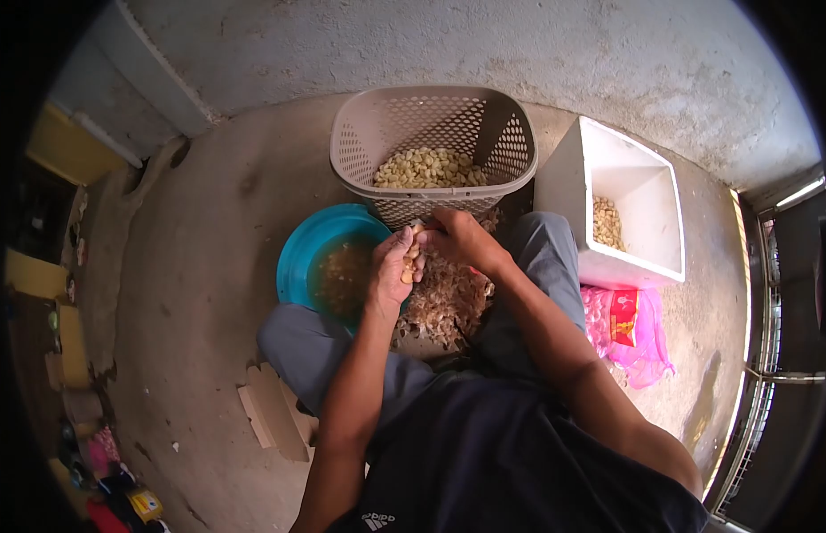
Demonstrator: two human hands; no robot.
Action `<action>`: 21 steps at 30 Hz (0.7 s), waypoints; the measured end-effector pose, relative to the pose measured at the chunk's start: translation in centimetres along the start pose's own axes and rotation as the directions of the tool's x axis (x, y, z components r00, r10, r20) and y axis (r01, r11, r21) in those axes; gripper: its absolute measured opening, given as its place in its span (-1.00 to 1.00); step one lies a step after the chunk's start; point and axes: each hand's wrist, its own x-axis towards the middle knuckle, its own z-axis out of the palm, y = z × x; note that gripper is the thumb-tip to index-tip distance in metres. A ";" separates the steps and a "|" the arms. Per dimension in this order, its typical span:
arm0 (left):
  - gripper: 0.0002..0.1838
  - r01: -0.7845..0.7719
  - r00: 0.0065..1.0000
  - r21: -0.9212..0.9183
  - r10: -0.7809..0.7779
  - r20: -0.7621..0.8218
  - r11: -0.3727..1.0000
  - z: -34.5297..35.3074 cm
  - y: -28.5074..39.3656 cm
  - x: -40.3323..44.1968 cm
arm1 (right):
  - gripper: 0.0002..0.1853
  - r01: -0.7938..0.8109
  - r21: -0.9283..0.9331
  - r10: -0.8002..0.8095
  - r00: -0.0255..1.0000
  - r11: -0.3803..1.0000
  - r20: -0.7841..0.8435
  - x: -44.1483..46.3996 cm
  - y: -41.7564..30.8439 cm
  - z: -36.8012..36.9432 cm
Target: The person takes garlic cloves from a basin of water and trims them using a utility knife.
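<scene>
My left hand (392, 266) is closed around several garlic cloves (408, 274), raised over the gap between the blue basin and the peel heap. My right hand (464, 242) is closed, its fingertips meeting the left thumb at the top clove; what it grips is too small to make out. Below them lies a heap of papery brown garlic skins (444, 306). Close by on the left, the blue basin (293, 258) holds murky water with cloves or skins in it. Just beyond the hands, a grey-brown perforated basket (364, 138) contains many pale peeled cloves (428, 169).
A white foam box (635, 258) on the right, tipped toward me, contains tan cloves (607, 222). Beside my right leg lies a pink net bag (642, 342) with a red label. Folded cardboard (275, 413) is on the floor at left. A wall (413, 44) stands behind the basket.
</scene>
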 end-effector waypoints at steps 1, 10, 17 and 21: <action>-0.68 0.004 1.000 -0.008 -0.004 -0.008 1.000 0.0 0.0 0.0 | -0.61 -0.009 -0.040 0.009 1.000 0.999 0.001 0.0 0.3 0.1; -0.77 0.024 0.999 -0.100 -0.019 0.050 0.995 -1.1 -0.5 0.4 | -0.40 -0.061 -0.197 0.069 0.997 0.979 0.031 -0.3 -0.6 0.2; -0.84 0.024 0.998 -0.145 -0.015 0.061 0.989 -1.2 -0.4 0.2 | -0.40 -0.105 -0.267 0.134 0.987 0.958 0.091 -0.2 -0.8 0.3; -0.83 0.018 0.997 -0.141 -0.007 0.076 0.990 -1.1 -0.1 0.0 | -0.42 -0.073 -0.230 0.082 0.996 0.970 0.033 -0.4 -1.5 0.5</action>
